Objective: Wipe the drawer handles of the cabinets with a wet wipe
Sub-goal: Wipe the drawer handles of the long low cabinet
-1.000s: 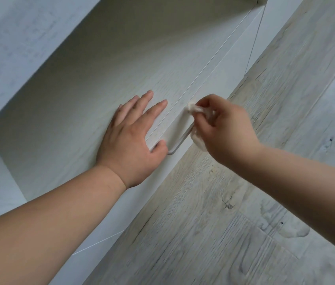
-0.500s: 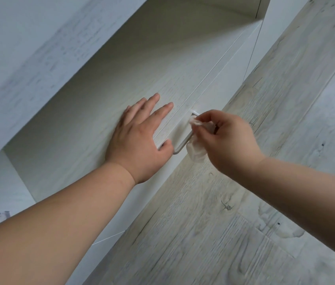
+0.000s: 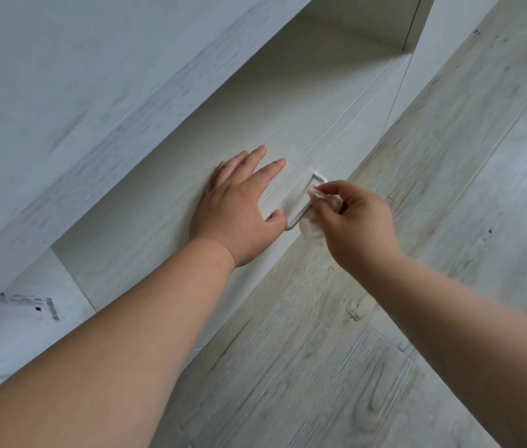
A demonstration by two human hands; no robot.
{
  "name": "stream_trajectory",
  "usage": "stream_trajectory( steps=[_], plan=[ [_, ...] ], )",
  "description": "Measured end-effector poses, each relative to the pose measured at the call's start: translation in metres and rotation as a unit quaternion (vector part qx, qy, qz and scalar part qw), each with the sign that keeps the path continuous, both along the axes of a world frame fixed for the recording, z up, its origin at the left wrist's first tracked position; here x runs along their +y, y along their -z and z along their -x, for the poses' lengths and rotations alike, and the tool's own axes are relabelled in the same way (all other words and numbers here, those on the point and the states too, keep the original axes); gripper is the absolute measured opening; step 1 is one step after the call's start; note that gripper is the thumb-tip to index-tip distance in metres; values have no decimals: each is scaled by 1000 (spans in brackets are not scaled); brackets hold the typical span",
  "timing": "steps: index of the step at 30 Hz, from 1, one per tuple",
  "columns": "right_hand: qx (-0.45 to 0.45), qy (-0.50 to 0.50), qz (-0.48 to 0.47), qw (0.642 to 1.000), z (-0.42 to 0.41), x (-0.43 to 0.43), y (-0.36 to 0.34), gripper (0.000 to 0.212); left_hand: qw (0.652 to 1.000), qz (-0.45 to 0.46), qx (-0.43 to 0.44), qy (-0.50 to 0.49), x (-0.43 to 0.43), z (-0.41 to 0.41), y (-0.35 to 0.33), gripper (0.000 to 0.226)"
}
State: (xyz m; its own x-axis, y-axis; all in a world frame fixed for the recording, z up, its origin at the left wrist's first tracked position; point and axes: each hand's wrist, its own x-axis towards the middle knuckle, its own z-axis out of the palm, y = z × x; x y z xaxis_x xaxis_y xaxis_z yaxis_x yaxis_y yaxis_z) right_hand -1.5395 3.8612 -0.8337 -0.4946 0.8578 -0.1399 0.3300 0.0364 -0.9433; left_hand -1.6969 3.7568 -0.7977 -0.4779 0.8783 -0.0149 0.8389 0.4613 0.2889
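- Pale grey-white wood-grain drawer front (image 3: pixel 158 221): part of a low cabinet, seen steeply from above; a thin seam runs along it just above the handle.
- White bar-shaped metal drawer handle (image 3: pixel 299 218): mounted on the drawer front and standing off it on two short legs; the far leg and corner are in plain view, and the near leg is partly hidden behind the left thumb.
- Left hand (image 3: pixel 239 205): laid flat on the drawer front, fingers straight and slightly spread, thumb stretched out beside the near end of the handle.
- Right hand (image 3: pixel 359 218): thumb and forefinger pinching the wipe, the other fingers curled in behind it; it is held just beside the handle's bar.
- Crumpled white wet wipe (image 3: pixel 312 229): bunched in the right hand's pinch, lying against the bar between its middle and far corner, with a loose tail hanging below the fingers.
- Overhanging grey-white wood-grain cabinet panel (image 3: pixel 94 76): above the drawer recess.
- Small barcode label (image 3: pixel 29 303): stuck on the white panel at lower left.
- Light weathered-look plank floor (image 3: pixel 320 350): fills the right side under the right forearm.
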Motion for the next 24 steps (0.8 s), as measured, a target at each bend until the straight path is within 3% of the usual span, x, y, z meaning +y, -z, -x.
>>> stream_trajectory(
  steps=[5, 12, 24],
  plan=[
    [-35, -73, -59, 995, 1, -34, 1, 12, 999, 32, 4, -1, -12, -5, -2, 74],
    [-16, -61, -41, 997, 4, -55, 4, 16, 997, 59, 50, 29, -44, -7, 4, 77],
    [42, 6, 85, 995, 22, -72, 1, 7, 999, 28, 37, 22, -43, -6, 7, 73]
  ],
)
